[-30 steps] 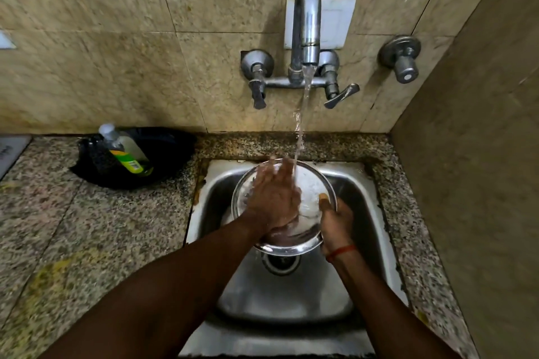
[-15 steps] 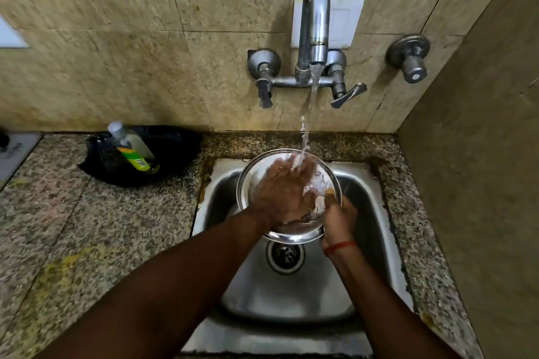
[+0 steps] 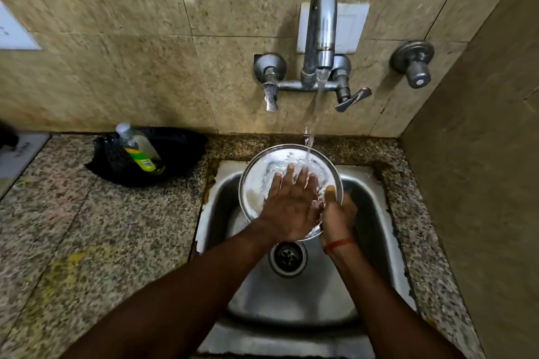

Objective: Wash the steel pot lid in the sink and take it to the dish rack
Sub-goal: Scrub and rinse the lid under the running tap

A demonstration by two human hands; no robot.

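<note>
Sink [image 3: 370, 213] sits right of the counter [image 3: 87, 242], tap [image 3: 320, 35] on the far wall above it. Lid [image 3: 262, 181] over the sink's far half, drain [image 3: 288, 256] nearer. Left hand [image 3: 291, 207] on the lid, right hand [image 3: 338, 213] at its right rim. Bottle [image 3: 137, 148] far-left on the counter.

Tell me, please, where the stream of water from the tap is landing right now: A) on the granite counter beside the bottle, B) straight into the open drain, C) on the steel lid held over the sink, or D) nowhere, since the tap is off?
C: the stream from the tap falls onto the steel lid, where the left hand rubs its wet face while the right hand grips its rim over the sink.
</note>
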